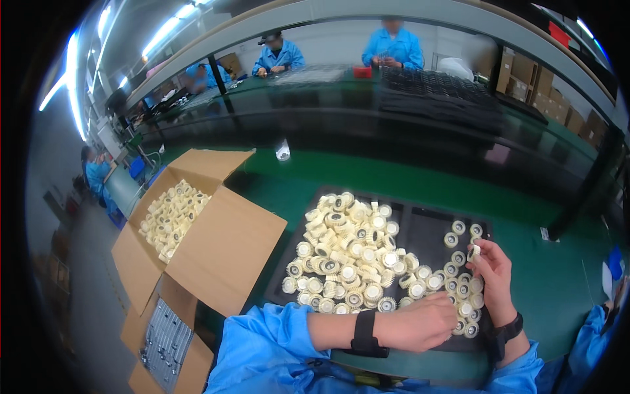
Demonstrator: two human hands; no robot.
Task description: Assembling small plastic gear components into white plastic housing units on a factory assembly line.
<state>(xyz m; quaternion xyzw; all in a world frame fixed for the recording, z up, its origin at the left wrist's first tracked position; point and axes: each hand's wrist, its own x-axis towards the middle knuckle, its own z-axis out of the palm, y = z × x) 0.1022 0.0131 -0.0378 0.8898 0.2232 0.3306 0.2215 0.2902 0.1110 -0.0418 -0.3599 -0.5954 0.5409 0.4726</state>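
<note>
Cream-coloured plastic gear wheels [357, 253] with toothed rims lie in a big heap on the left part of a black tray [420, 231]. More of them, several set flat with their round faces up, gather at the tray's right side. Between thumb and fingers my right hand [493, 270] pinches one gear wheel [474, 252] above that right group. My left hand [423, 323] reaches across the tray's near edge, its fingers curled down at the lower gear wheels of the group. Its fingertips are partly hidden, so what they hold cannot be made out.
An open cardboard box [226, 246] full of similar gear wheels stands left of the tray. Below it, another box holds a grey panel [165, 345] with small parts. The green table [545, 276] extends right. Across a dark shelf, people in blue work [394, 49]; a blue sleeve [587, 338] shows at right.
</note>
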